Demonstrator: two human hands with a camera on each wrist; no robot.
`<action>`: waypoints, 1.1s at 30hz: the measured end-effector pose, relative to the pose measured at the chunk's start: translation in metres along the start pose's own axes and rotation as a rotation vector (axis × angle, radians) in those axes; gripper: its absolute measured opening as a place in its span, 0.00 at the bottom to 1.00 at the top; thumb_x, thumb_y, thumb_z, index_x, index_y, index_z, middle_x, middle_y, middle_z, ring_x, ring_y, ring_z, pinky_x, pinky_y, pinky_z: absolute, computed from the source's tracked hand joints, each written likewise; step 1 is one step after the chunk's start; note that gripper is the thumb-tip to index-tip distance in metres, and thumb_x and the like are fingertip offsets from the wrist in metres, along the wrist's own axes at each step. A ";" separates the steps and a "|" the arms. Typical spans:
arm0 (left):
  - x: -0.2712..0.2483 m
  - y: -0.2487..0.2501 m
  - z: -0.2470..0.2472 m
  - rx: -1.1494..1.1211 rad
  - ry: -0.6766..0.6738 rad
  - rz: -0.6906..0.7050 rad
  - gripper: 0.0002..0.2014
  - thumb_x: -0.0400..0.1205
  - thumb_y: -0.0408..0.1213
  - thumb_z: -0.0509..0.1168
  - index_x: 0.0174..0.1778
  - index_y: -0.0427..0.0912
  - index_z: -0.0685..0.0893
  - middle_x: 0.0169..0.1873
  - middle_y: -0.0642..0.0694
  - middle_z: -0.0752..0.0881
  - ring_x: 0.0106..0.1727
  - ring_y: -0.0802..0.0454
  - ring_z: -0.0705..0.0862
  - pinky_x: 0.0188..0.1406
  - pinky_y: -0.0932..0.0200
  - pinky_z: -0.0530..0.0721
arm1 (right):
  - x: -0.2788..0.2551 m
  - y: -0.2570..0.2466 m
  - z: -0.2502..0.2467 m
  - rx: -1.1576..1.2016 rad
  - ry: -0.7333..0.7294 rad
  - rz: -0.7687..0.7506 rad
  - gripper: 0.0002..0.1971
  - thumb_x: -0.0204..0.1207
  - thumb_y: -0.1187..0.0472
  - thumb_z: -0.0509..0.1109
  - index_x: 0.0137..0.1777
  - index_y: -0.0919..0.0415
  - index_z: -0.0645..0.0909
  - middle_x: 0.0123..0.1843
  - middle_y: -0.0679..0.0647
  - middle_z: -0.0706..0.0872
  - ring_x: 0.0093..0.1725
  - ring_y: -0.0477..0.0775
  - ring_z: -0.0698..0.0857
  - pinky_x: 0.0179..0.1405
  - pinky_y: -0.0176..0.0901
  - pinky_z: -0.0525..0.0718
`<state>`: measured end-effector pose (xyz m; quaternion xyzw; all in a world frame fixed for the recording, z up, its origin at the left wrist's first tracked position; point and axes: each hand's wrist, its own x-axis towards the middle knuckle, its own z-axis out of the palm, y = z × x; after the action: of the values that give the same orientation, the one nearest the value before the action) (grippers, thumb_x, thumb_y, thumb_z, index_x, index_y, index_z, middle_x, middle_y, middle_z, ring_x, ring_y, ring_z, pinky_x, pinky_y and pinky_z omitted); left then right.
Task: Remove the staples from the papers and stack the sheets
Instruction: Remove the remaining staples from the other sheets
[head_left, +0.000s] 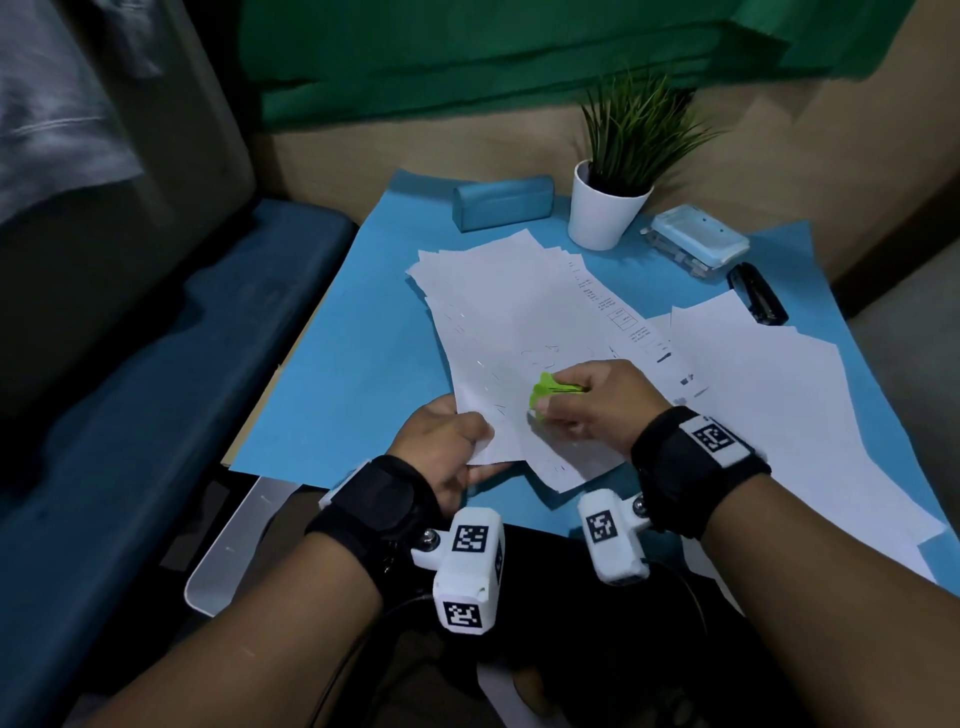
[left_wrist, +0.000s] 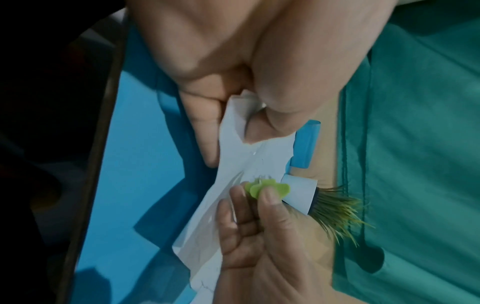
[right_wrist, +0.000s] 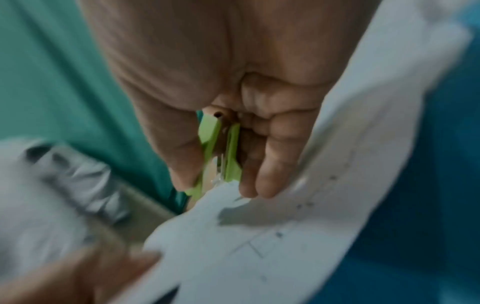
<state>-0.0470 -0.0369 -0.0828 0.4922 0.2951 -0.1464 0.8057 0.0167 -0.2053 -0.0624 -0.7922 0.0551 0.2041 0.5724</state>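
Fingers (left_wrist: 205, 127) of my left hand (head_left: 441, 441) pinch the near corner of the stapled papers (head_left: 519, 332); those of my right hand (head_left: 597, 400) clamp the green staple remover (head_left: 553, 392), its tip on the sheet just beyond the pinch. Tiny marks near the tip may be staples; too small to tell. Loose sheets (head_left: 753, 395) lie to the right of my right fingers, spread, not squared. My judgement: partway through, with pulling and stacking left.

Right wrist view blurred, staple remover (right_wrist: 228, 152) tips unclear (staple too small), papers (head_left: 519, 322) print illegible
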 end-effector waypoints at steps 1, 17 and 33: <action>-0.002 0.002 0.002 0.011 -0.009 0.010 0.10 0.82 0.19 0.60 0.52 0.33 0.84 0.45 0.35 0.91 0.42 0.42 0.91 0.35 0.47 0.92 | 0.001 -0.003 0.001 -0.228 -0.002 -0.078 0.13 0.66 0.65 0.82 0.51 0.66 0.88 0.39 0.58 0.88 0.36 0.55 0.86 0.45 0.50 0.88; -0.001 0.001 0.012 0.098 0.036 0.169 0.16 0.78 0.12 0.55 0.42 0.30 0.87 0.28 0.36 0.88 0.21 0.47 0.85 0.20 0.62 0.82 | -0.007 -0.026 0.017 -0.976 -0.010 -0.336 0.20 0.68 0.44 0.78 0.57 0.52 0.88 0.52 0.50 0.90 0.51 0.51 0.84 0.43 0.35 0.70; -0.005 0.002 0.010 0.085 0.018 0.149 0.15 0.79 0.13 0.56 0.40 0.31 0.86 0.28 0.35 0.87 0.21 0.47 0.85 0.18 0.63 0.81 | -0.003 -0.011 0.020 -0.813 -0.007 -0.269 0.14 0.65 0.48 0.81 0.46 0.55 0.91 0.39 0.50 0.90 0.39 0.51 0.85 0.37 0.39 0.79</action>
<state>-0.0469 -0.0453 -0.0747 0.5478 0.2584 -0.0938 0.7902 0.0121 -0.1838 -0.0565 -0.9529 -0.1357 0.1353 0.2352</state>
